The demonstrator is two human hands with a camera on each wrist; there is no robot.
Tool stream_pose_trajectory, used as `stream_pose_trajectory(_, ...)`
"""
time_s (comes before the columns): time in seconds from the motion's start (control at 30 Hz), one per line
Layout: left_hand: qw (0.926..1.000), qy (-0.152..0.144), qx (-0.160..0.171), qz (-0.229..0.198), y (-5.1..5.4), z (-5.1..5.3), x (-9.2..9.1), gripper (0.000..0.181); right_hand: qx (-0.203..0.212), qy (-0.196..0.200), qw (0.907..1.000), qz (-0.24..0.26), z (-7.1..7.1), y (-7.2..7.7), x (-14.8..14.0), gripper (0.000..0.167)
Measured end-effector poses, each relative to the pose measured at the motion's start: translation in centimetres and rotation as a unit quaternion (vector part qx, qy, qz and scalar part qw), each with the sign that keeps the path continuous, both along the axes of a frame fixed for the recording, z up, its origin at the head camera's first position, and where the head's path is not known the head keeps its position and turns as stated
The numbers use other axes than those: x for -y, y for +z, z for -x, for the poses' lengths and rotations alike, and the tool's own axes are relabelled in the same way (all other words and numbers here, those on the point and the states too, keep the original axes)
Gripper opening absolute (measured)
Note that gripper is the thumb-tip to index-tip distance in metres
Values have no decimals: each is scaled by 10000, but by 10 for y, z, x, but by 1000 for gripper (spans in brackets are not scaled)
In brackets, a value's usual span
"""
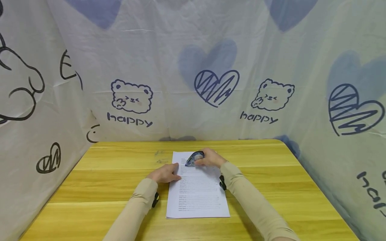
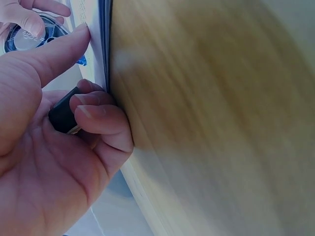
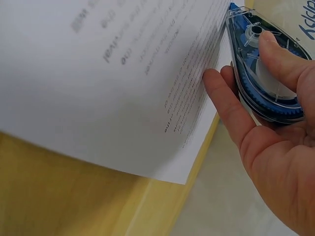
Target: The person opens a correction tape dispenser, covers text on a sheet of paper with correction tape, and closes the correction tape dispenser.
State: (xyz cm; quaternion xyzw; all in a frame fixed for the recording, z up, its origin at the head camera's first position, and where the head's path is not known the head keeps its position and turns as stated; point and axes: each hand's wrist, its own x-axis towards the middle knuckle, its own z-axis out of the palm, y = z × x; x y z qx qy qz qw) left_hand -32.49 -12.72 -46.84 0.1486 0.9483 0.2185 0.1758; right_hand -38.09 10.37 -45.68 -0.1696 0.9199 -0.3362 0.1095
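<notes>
My right hand (image 1: 211, 158) grips a correction tape dispenser (image 3: 266, 66) with a clear and blue case, thumb on its side. Its narrow blue tip points left, at the upper lines of print on a white printed sheet (image 1: 200, 190); whether it touches the paper I cannot tell. One right finger rests against the page. At the sheet's left edge lies my left hand (image 1: 165, 173), its thumb extended over the paper. In the left wrist view, the curled fingers of that hand hold a small black piece (image 2: 64, 112), like a cap, against the palm.
The sheet tops a thin stack of paper (image 2: 105, 44) on a yellow wood-grain table (image 1: 271, 187). Behind and at both sides hangs a pale curtain (image 1: 175, 100) with hearts and bear drawings. Faint grey marks (image 1: 161, 157) show on the tabletop left of the paper.
</notes>
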Motion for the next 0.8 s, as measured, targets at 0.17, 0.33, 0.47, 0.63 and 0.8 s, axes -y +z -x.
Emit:
stream_pose_trajectory(0.17, 10000, -37, -27, 5, 0, -2, 1, 72, 83, 45, 9998, 148, 0, -1, 0, 31)
stream_pose_trajectory(0.33, 10000, -79, -45, 5, 1, -4, 2, 72, 94, 89, 9997, 208, -3, 0, -1, 30)
stream_pose_trajectory(0.47, 9999, -95, -54, -4, 2, -6, 3, 71, 97, 51, 9997, 199, -6, 1, -1, 31)
stream_pose_trajectory(0.63, 10000, -61, -35, 0, 1, -8, 4, 71, 132, 51, 9996, 255, -8, 1, -2, 31)
stream_pose_trajectory(0.8, 9999, -116, -75, 27, 1, -11, 5, 69, 155, 8, 9996, 249, -11, -1, -3, 31)
